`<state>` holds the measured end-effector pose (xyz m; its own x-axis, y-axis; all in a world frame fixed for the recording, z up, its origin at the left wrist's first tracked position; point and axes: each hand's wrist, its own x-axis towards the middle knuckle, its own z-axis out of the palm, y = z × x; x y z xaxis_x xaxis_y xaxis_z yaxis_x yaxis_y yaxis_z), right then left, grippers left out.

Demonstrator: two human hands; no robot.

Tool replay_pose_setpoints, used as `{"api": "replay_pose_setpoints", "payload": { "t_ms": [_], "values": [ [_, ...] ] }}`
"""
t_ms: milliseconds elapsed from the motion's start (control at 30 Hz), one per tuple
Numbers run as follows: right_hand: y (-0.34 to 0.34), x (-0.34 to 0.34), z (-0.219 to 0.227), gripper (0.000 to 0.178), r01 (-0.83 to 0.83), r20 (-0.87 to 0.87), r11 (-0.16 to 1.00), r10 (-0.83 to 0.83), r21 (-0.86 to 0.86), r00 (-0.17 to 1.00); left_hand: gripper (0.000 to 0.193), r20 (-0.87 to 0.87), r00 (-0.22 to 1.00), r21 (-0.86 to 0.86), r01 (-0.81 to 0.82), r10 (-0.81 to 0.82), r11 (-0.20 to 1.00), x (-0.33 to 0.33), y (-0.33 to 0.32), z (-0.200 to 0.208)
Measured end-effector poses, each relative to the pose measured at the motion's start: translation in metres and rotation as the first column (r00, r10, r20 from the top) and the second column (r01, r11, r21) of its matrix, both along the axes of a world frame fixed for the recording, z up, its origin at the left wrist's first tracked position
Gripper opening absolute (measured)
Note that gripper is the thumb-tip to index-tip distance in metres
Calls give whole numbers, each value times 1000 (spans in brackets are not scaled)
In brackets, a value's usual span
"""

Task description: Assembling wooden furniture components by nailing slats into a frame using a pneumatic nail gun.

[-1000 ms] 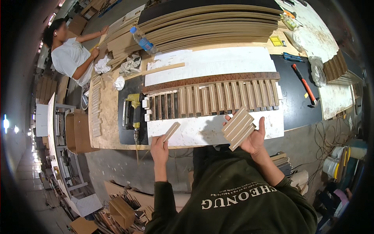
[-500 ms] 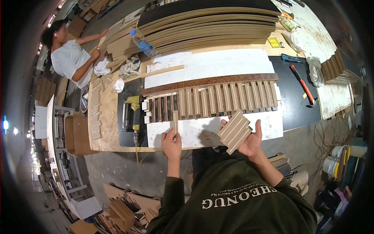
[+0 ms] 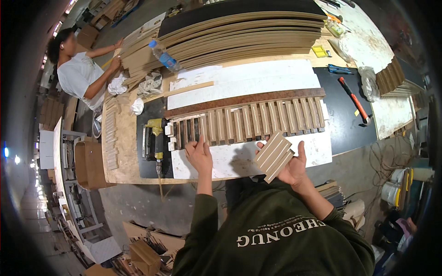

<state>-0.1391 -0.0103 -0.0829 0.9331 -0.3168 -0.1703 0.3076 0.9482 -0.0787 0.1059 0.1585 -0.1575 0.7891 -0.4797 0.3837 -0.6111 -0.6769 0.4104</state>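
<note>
A long slotted wooden jig (image 3: 172,113) lies across the bench, with a row of tan wooden strips (image 3: 261,120) side by side in its slots, each with a pale line along it. Several dark slots (image 3: 187,130) show at its left end. My left hand (image 3: 200,158) is at the jig's front edge, fingers closed on the near end of a wooden strip (image 3: 203,129) that lies at the left end of the filled row. In front of the jig, my right hand (image 3: 293,171) carries a fanned bundle of similar strips (image 3: 275,155) on its palm, thumb raised apart.
A yellow nail gun (image 3: 158,138) lies left of the jig. Behind are a water bottle (image 3: 164,57) and a tall stack of boards (image 3: 244,32). A red-handled hammer (image 3: 354,100) lies right, near blue cutters (image 3: 340,69). Another person (image 3: 80,71) works at the far left.
My left hand has moved forward, taking its strip from in front of the jig into the row. The right hand still holds its bundle in nearly the same place.
</note>
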Motion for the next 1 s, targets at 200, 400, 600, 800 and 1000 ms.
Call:
{"api": "replay_pose_setpoints", "payload": {
  "t_ms": [200,400,600,800,1000],
  "values": [
    [1,7,-2,101,-39,-5,999,39,8,999,31,94,995,106,-51,41,993,-17,-29,39],
    [-1,7,-9,93,-20,52,1000,20,-11,998,33,-720,485,-397,300,-497,867,-88,-29,91],
    [0,10,-8,93,-17,52,1000,18,-20,998,29,-810,187,-566,-5,-555,824,-92,-29,78],
    [-1,15,-9,99,-60,19,996,62,-61,998,32,-767,381,-566,-27,-515,824,-85,-28,74],
    [2,20,-8,97,-58,-30,997,57,-47,998,30,-444,748,-340,370,-494,865,-91,-38,94]
  ]
}}
